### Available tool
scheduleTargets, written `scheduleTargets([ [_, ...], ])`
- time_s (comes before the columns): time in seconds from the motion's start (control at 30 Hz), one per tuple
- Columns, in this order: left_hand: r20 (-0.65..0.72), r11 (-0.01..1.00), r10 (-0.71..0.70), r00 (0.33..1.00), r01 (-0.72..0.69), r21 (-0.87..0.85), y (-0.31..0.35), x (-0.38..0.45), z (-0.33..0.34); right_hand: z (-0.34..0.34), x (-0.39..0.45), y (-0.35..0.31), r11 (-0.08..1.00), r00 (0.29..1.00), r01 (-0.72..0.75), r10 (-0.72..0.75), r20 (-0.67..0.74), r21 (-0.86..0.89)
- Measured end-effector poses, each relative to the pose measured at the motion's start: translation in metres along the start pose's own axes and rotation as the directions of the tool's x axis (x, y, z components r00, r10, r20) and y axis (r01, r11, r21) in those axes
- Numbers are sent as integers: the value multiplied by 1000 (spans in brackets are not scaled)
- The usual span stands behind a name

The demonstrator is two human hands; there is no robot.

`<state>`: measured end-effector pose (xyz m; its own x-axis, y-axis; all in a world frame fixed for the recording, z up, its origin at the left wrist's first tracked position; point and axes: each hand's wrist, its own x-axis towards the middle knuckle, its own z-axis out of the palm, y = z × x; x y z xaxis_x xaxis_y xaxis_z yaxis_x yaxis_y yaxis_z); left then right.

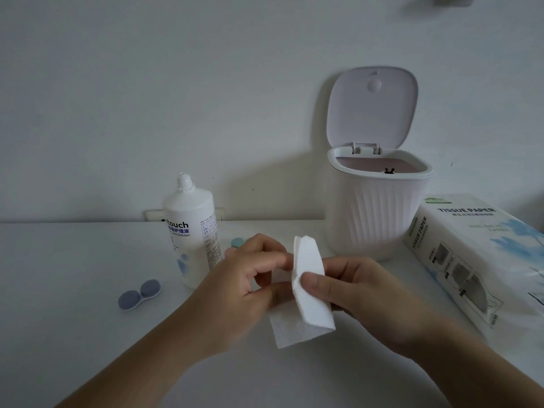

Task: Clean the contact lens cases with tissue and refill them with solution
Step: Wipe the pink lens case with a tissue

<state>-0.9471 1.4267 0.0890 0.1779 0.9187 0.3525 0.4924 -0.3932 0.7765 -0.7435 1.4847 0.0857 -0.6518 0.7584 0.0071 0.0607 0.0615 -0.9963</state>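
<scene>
The likeliest slip from here is a tear or a loose wad: the thin folded white paper tissue [306, 293] is pulled between two pinches in mid-air, and soft paper shreds easily, which could leave lint in a case well when wiping begins. A second risk is the tall white plastic bottle of lens solution [192, 231], which stands upright just at ten o'clock of the hands; a sideways sweep of the forearm could tip it. The left hand [244, 278] has its fingers curled, thumb and forefinger pinching the tissue's left edge, while the right hand [353, 287] grips the tissue's right side with the thumb pressed flat on its face and the other fingers hidden behind the paper. Neither hand touches a case. The grey-blue double-well contact lens case [139, 294] lies closed on the white tabletop [73, 260] at nine o'clock of the hands, well apart from them; a teal lens case [238, 242] peeks out at twelve o'clock behind the left knuckles, mostly hidden. The white ribbed desktop bin [379, 213] with its lid up sits at one o'clock, and the white tissue paper pack [471, 248] at three o'clock.
</scene>
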Motion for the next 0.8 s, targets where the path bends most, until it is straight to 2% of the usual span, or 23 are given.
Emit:
scheduleTargets([
  [0.1, 24, 995, 30, 999, -33, 98, -1, -2, 1, 1, 1, 1, 1000, 1000, -16, 16, 24, -20],
  [0.23, -178, 983, 113, 978, -84, 162, 0, -1, 3, -2, 2, 1, 1000, 997, 18, -16, -81, 23],
  [0.3, -231, 977, 152, 961, -111, 182, 1, -3, 4, -2, 2, 1, 994, 987, 53, -38, -154, 95],
  [0.37, -200, 972, 168, 965, -129, 195, 2, -6, 7, -2, 3, 1, 981, 981, 64, -29, -192, 181],
  [0.47, -164, 954, 193, 967, -146, 261, 1, -8, 16, 1, 3, 2, 964, 986, 55, -11, -165, 261],
  [0.6, -234, 930, 250, 940, -166, 327, 3, -6, 18, 6, 5, 5, 957, 995, 33, -4, -98, 288],
  [0.8, -183, 939, 252, 950, -194, 284, 0, -4, 9, -4, 4, 2, 966, 998, 2, 13, -57, 260],
])
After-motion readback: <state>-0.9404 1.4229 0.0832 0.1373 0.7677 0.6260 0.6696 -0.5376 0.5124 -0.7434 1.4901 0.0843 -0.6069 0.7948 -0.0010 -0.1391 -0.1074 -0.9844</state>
